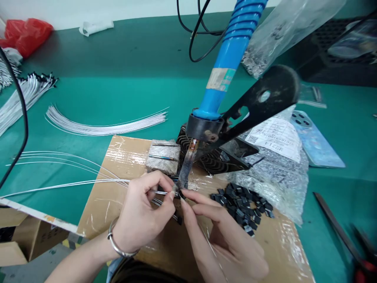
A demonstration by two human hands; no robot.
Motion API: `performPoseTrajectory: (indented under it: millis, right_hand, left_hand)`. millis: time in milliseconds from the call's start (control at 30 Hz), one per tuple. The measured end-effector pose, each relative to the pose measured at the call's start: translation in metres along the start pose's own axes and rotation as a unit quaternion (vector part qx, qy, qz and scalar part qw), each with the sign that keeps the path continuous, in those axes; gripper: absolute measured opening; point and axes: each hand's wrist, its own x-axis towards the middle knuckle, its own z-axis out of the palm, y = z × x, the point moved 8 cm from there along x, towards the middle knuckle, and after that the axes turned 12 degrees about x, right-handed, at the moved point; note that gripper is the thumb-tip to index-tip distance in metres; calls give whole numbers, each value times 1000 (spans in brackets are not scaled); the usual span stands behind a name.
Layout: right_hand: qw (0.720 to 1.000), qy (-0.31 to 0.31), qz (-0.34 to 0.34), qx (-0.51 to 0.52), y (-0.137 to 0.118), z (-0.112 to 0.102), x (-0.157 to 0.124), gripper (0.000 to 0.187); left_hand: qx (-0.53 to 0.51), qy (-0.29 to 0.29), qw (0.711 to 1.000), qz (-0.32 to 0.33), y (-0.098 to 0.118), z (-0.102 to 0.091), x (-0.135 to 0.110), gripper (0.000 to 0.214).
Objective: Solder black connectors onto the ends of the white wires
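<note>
My left hand (145, 212) pinches thin silver wires (88, 182) that run off to the left, holding their ends under the tip of a blue-handled soldering iron (226, 70). The iron rests tilted in a black stand (256, 106), its darkened tip (185, 173) pointing down at my fingertips. My right hand (224, 236) pinches a small black component (180, 194) against the wire ends right at the tip. Both hands work over a taped cardboard board (118, 204).
A pile of small black components (241, 204) lies right of my hands, beside a plastic bag of parts (279, 165). A grey sponge block (163, 157) sits behind my hands. Bundles of white wire (103, 125) lie on the green table (118, 78). Red-handled pliers (347, 243) lie at the right.
</note>
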Motion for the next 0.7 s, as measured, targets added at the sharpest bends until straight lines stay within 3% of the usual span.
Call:
performPoseTrajectory:
  millis: [700]
  right_hand:
    - [999, -15, -35, -4, -3, -1, 0, 22]
  left_hand:
    - [-3, 0, 1000, 9, 0, -1, 0, 13]
